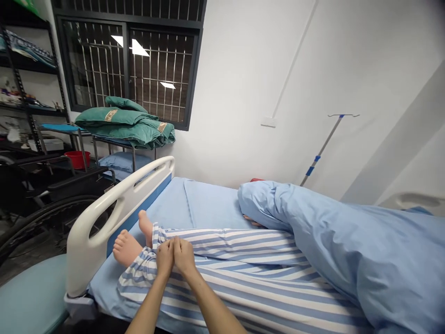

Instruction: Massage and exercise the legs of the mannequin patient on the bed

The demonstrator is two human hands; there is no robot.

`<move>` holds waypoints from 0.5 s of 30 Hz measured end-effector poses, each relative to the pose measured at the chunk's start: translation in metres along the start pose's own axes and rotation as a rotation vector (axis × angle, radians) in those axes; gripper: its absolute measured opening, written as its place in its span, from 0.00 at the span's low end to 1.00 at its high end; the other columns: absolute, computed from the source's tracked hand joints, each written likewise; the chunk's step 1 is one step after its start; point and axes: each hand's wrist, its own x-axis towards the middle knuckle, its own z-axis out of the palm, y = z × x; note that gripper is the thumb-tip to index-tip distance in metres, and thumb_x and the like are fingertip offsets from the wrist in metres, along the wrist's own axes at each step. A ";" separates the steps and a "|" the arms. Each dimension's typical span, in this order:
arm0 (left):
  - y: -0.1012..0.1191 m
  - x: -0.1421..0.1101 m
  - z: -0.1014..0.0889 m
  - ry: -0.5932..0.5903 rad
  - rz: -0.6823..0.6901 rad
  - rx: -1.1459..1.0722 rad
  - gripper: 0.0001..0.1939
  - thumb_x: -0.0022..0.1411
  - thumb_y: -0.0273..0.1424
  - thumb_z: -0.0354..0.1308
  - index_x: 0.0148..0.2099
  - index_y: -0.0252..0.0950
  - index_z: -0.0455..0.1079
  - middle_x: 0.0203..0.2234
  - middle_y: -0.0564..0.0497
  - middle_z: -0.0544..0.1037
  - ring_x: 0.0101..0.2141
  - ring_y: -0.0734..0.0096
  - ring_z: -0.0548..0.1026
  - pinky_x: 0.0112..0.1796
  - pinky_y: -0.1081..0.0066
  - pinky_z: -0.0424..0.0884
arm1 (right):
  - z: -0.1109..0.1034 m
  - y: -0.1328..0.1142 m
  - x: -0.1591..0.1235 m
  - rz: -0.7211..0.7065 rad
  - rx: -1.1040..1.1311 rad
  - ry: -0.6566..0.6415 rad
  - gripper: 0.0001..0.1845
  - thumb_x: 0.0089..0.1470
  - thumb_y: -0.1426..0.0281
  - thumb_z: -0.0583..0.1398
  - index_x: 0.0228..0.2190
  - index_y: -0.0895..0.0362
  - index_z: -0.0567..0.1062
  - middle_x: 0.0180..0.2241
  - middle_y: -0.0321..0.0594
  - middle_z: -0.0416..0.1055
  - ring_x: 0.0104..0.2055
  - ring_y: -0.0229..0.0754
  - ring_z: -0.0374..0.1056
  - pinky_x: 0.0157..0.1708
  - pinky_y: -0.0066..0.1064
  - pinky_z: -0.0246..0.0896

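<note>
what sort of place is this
Most likely a hospital ward or a care-training room, judging by the bed with its raised end board, the wheelchair and the drip stand.

Left hand (164, 256) and right hand (184, 255) meet over striped trousers (239, 239)

Both hands are curled side by side at the lower legs, near the cuffs; whether the fingers pinch cloth is hidden. Bare feet (127, 249) stick out near the white footboard (74, 260). A blue sheet (215, 202) lies beneath, and a rumpled blue quilt (333, 246) covers the bed's right end. Beyond it, a drip pole (321, 155) leans in view before the wall (243, 69). At left are green bedding (118, 123) below a barred window (160, 69), a red bucket (77, 160) and a wheelchair (78, 178).
</note>
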 end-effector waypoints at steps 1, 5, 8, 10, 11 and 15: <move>0.001 -0.001 0.001 -0.008 -0.003 0.022 0.21 0.58 0.41 0.40 0.20 0.36 0.61 0.18 0.51 0.71 0.23 0.73 0.65 0.27 0.73 0.59 | -0.002 0.001 -0.001 -0.014 0.017 -0.005 0.29 0.60 0.63 0.41 0.22 0.59 0.75 0.24 0.46 0.74 0.25 0.39 0.67 0.25 0.27 0.50; 0.000 -0.004 0.003 -0.013 -0.020 0.111 0.20 0.59 0.39 0.39 0.22 0.37 0.63 0.21 0.49 0.73 0.27 0.70 0.69 0.31 0.72 0.61 | 0.004 0.011 -0.012 0.035 0.029 0.053 0.30 0.61 0.64 0.40 0.24 0.60 0.76 0.26 0.47 0.74 0.28 0.41 0.68 0.26 0.28 0.50; 0.000 -0.006 0.001 -0.042 -0.004 0.143 0.20 0.60 0.39 0.38 0.24 0.37 0.64 0.24 0.48 0.75 0.29 0.69 0.70 0.34 0.72 0.62 | 0.012 0.015 -0.018 0.070 -0.043 0.081 0.28 0.60 0.64 0.40 0.27 0.60 0.76 0.28 0.49 0.75 0.31 0.44 0.70 0.28 0.30 0.51; 0.003 -0.006 -0.001 -0.057 0.008 0.168 0.20 0.60 0.38 0.38 0.26 0.37 0.66 0.26 0.48 0.76 0.32 0.68 0.71 0.36 0.71 0.63 | 0.014 0.015 -0.017 0.093 -0.062 0.067 0.29 0.60 0.64 0.40 0.27 0.60 0.76 0.29 0.51 0.75 0.32 0.46 0.70 0.28 0.30 0.52; 0.007 -0.005 -0.003 -0.067 -0.005 0.180 0.19 0.60 0.37 0.39 0.26 0.37 0.67 0.28 0.47 0.76 0.33 0.68 0.71 0.37 0.71 0.63 | 0.014 0.014 -0.016 0.100 -0.057 0.063 0.29 0.60 0.64 0.40 0.26 0.60 0.76 0.29 0.51 0.75 0.32 0.46 0.70 0.28 0.30 0.52; 0.028 0.002 -0.004 -0.111 -0.154 0.214 0.17 0.58 0.34 0.44 0.24 0.37 0.69 0.26 0.48 0.77 0.30 0.69 0.72 0.33 0.73 0.64 | 0.009 0.016 -0.012 0.115 0.088 0.095 0.30 0.60 0.62 0.39 0.25 0.60 0.75 0.28 0.50 0.75 0.30 0.45 0.69 0.28 0.30 0.53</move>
